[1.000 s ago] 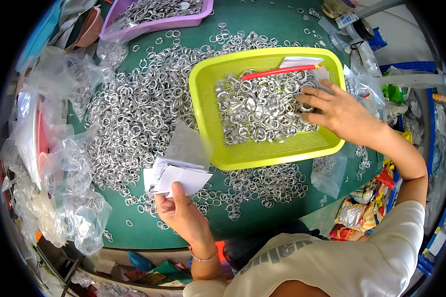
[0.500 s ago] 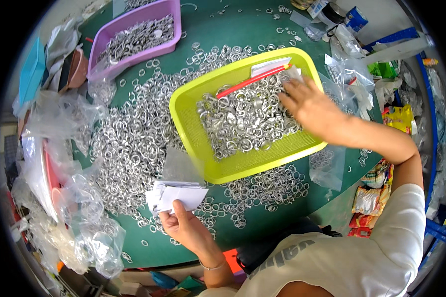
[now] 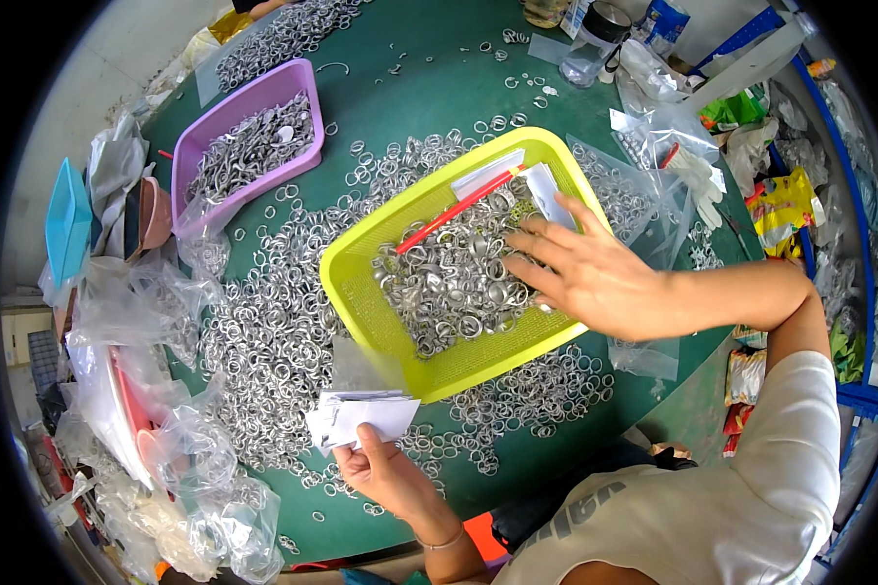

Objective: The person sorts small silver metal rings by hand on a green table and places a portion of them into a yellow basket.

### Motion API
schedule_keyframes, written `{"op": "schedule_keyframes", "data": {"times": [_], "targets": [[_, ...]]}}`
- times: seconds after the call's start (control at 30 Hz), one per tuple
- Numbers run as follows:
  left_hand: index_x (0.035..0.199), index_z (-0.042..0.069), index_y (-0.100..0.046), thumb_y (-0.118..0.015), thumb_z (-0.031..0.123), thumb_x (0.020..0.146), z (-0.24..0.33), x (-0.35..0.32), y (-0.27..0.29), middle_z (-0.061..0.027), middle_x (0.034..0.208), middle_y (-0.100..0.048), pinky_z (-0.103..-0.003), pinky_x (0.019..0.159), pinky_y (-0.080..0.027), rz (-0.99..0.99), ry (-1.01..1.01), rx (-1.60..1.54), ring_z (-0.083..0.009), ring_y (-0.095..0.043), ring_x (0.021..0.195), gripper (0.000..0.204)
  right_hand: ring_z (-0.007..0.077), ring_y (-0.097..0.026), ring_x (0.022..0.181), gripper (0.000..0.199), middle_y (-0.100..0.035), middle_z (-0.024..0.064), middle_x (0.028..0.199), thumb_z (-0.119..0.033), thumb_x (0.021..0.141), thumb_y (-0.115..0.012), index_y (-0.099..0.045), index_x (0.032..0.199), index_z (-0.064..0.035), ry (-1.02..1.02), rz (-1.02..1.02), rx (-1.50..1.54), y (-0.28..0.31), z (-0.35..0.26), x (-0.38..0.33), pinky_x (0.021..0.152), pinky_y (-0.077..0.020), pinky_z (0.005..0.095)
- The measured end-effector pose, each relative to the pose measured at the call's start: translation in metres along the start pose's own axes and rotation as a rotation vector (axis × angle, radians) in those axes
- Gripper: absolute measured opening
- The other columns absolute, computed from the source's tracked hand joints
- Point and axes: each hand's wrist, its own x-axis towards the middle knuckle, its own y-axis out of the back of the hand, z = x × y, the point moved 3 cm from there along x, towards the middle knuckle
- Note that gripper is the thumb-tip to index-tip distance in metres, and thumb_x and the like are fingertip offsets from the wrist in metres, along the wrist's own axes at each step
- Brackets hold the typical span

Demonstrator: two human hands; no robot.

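Note:
My left hand pinches a small stack of white paper slips between thumb and fingers, by the basket's near left corner. A clear plastic piece shows just behind the slips. My right hand reaches into a yellow-green plastic basket, palm down with fingers apart, its fingertips at a heap of silver metal rings. Along the basket's far side lie a red pen and a white slip. Another white slip leans in the far right corner, beside my right fingers.
Loose rings spread across the green table around the basket. A purple basket of metal pieces stands at the far left. Clear plastic bags crowd the left edge. Jars and more bags line the far right.
The whole view has shifted a little. My right hand has come slightly nearer over the rings, its fingers more spread, and the corner slip shows more. My left hand still grips the slips.

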Motion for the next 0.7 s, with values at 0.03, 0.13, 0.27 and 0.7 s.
{"op": "schedule_keyframes", "data": {"times": [0.03,0.13,0.27,0.7], "targets": [[0.108,-0.006,-0.047,-0.057,0.007,0.088,-0.001,0.0,0.001,-0.0138,0.099,-0.061,-0.031,0.079,-0.05,-0.012,-0.007,0.004,-0.0158,-0.06,0.085,0.025,0.032,-0.041,0.122,0.042,-0.049,0.0174,0.125,-0.024,0.08,-0.061,-0.056,0.116,-0.0034,-0.029,-0.023,-0.006,-0.001,0.002,0.002,0.106,-0.0161,0.057],[0.108,-0.006,-0.048,-0.057,0.007,0.088,-0.004,-0.001,0.004,-0.0137,0.099,-0.061,-0.031,0.079,-0.05,-0.031,-0.021,0.011,-0.016,-0.06,0.085,0.026,0.0321,-0.041,0.123,0.043,-0.049,0.0171,0.125,-0.026,0.081,-0.061,-0.056,0.116,-0.0035,0.082,-0.178,-0.062,-0.019,0.0,-0.009,0.107,-0.0148,0.0566],[0.108,-0.006,-0.048,-0.057,0.007,0.088,-0.005,-0.002,0.003,-0.0136,0.098,-0.061,-0.031,0.078,-0.05,-0.014,-0.024,0.012,-0.0159,-0.06,0.084,0.025,0.0293,-0.044,0.121,0.04,-0.056,0.0125,0.117,-0.027,0.08,-0.061,-0.059,0.113,-0.0052,0.063,-0.351,-0.01,-0.005,0.014,-0.024,0.109,-0.0135,0.0556],[0.108,-0.006,-0.048,-0.058,0.008,0.088,-0.002,-0.008,-0.023,-0.0131,0.097,-0.061,-0.028,0.08,-0.048,-0.068,-0.012,0.005,-0.0144,-0.06,0.084,0.027,0.0254,-0.051,0.106,0.019,-0.057,0.0121,0.09,0.003,0.062,-0.058,-0.062,0.08,0.0041,-0.025,-0.177,-0.002,0.038,0.036,-0.012,0.103,-0.0237,0.0551]]}}
